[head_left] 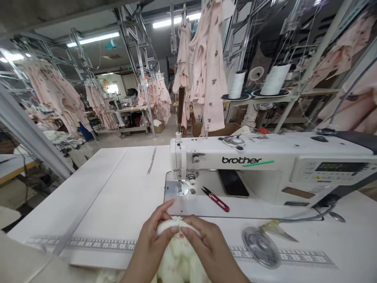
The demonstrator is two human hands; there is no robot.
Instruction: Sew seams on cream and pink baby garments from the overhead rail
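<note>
Both hands pinch a pale cream garment [179,257] with small reddish prints, at the front edge of the table. My left hand [156,232] has its thumb and fingers closed on the left part of a folded edge. On the right part of that edge, my right hand [203,239] grips with the thumb in front. The two thumbs are close together at the middle of the fold. Just beyond the hands stands a white sewing machine [226,157], its presser foot [180,186] above the metal needle plate. The garment's lower part drops out of view.
Red-handled thread snips [216,199] and a black phone [233,183] lie on the machine bed. A clear round dish [261,247] sits at right over a printed ruler strip [103,243]. Thread cones [236,85] stand behind the machine; pink garments [210,67] hang beyond.
</note>
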